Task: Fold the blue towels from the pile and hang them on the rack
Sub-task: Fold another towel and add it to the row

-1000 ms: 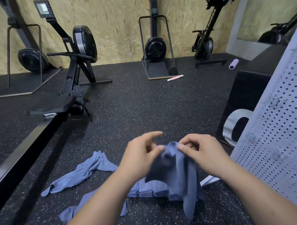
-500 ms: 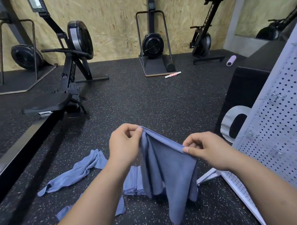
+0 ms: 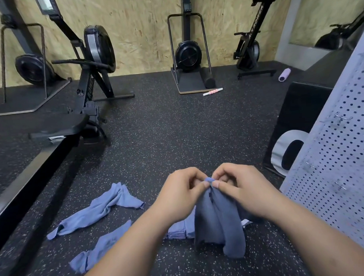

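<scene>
A blue towel (image 3: 219,223) hangs doubled in front of me above the floor. My left hand (image 3: 179,191) and my right hand (image 3: 238,185) pinch its top corners together, fingertips almost touching. Behind it lies a flat stack of folded blue towels (image 3: 180,230), partly hidden. Two loose blue towels lie crumpled on the floor to the left, one farther (image 3: 101,208) and one nearer (image 3: 96,252). The white perforated rack (image 3: 339,165) with small metal hooks stands at the right.
A rowing machine (image 3: 77,112) and its long rail run along the left. More machines stand against the wooden wall. A black box (image 3: 296,121) sits beside the rack. A pink-and-white roller (image 3: 212,92) and a purple roller (image 3: 284,74) lie on the speckled floor.
My hands were apart, holding the towel's top edge stretched between them; they have come together, so the towel now hangs doubled from one point.
</scene>
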